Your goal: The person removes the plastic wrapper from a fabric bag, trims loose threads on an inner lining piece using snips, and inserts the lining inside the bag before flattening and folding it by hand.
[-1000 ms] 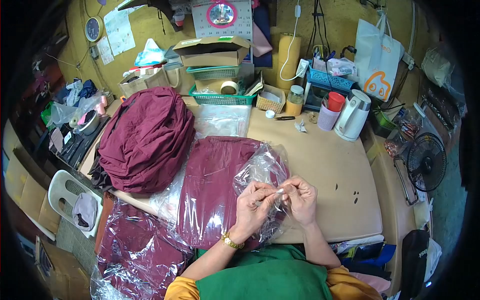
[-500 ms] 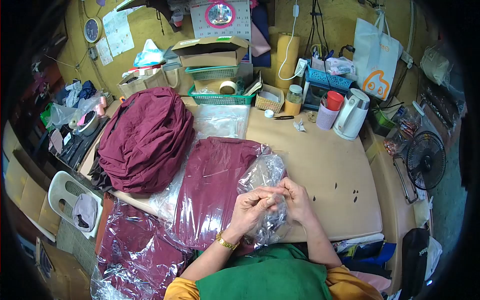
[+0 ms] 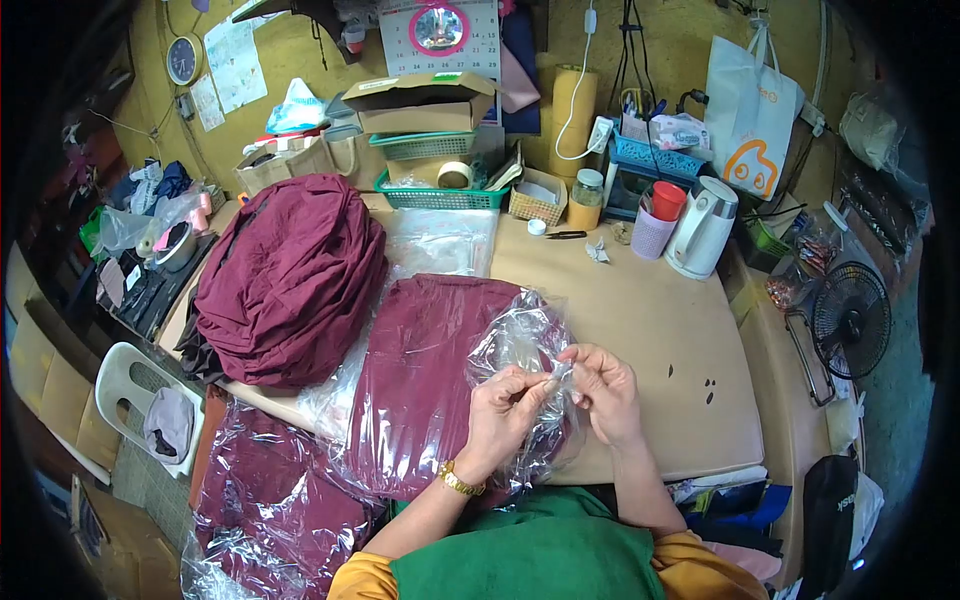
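On the table in front of me lies a folded maroon garment (image 3: pixel 425 370) inside a clear plastic bag (image 3: pixel 510 335). The bag's loose end is bunched up on the right. My left hand (image 3: pixel 505 408), with a gold watch on the wrist, pinches the gathered plastic. Close beside it, my right hand (image 3: pixel 605 392) also grips the bunched end between thumb and fingers. A large heap of maroon fabric (image 3: pixel 290 280) sits to the left. Below the table's left edge, more maroon garments in clear plastic (image 3: pixel 275 500) are piled.
Flat clear bags (image 3: pixel 440 240) lie behind the garment. Green baskets (image 3: pixel 440 197), a jar (image 3: pixel 586 200), a lilac cup (image 3: pixel 655 232) and a white kettle (image 3: pixel 703 230) line the back. A black fan (image 3: pixel 852 320) stands right, a white chair (image 3: pixel 130 385) left.
My hands have drawn slightly apart, with the right hand opening out a little to the right. The bunched plastic between them has shifted and stays in my fingers.
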Action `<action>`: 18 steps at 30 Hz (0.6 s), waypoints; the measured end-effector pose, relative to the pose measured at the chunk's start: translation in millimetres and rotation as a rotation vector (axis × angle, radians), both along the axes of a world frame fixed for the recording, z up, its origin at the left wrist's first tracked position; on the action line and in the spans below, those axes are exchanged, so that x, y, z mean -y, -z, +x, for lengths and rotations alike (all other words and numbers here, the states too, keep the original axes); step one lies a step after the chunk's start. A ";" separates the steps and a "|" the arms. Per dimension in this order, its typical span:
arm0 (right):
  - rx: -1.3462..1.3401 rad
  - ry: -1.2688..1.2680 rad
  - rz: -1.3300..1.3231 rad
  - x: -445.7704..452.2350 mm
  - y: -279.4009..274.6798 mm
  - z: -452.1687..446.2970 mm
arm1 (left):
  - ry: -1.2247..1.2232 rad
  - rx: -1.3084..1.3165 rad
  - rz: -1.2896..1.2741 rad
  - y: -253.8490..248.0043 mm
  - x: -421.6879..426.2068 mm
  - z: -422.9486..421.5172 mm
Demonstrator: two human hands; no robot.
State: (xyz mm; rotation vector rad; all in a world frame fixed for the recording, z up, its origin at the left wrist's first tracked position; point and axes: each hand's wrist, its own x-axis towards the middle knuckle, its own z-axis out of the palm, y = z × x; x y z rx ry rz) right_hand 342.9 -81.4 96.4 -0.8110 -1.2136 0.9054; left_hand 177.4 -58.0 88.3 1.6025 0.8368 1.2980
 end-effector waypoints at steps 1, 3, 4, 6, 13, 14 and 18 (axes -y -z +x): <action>-0.226 -0.130 -0.110 -1.0 0.6 4.3 | -0.002 -0.001 0.001 -1.1 0.5 -0.6; -0.450 -0.262 -0.217 -1.3 -6.0 -0.3 | 0.005 -0.011 -0.034 -5.1 1.0 -1.8; -0.313 -0.176 -0.189 1.3 -11.3 -9.1 | 0.004 -0.010 -0.033 -6.2 0.9 -2.9; -0.175 -0.089 -0.162 3.1 -14.9 -13.5 | -0.038 -0.126 0.070 -7.1 1.1 -5.1; 0.330 0.115 0.008 5.7 -11.0 -15.5 | -0.006 -0.172 0.271 -8.1 6.2 0.3; 0.273 0.073 0.024 6.0 -10.5 -16.3 | -0.007 -0.171 0.271 0.1 2.8 -0.2; 0.018 -0.017 -0.018 -0.4 4.6 -5.1 | -0.020 -0.228 0.488 3.4 -2.3 -0.8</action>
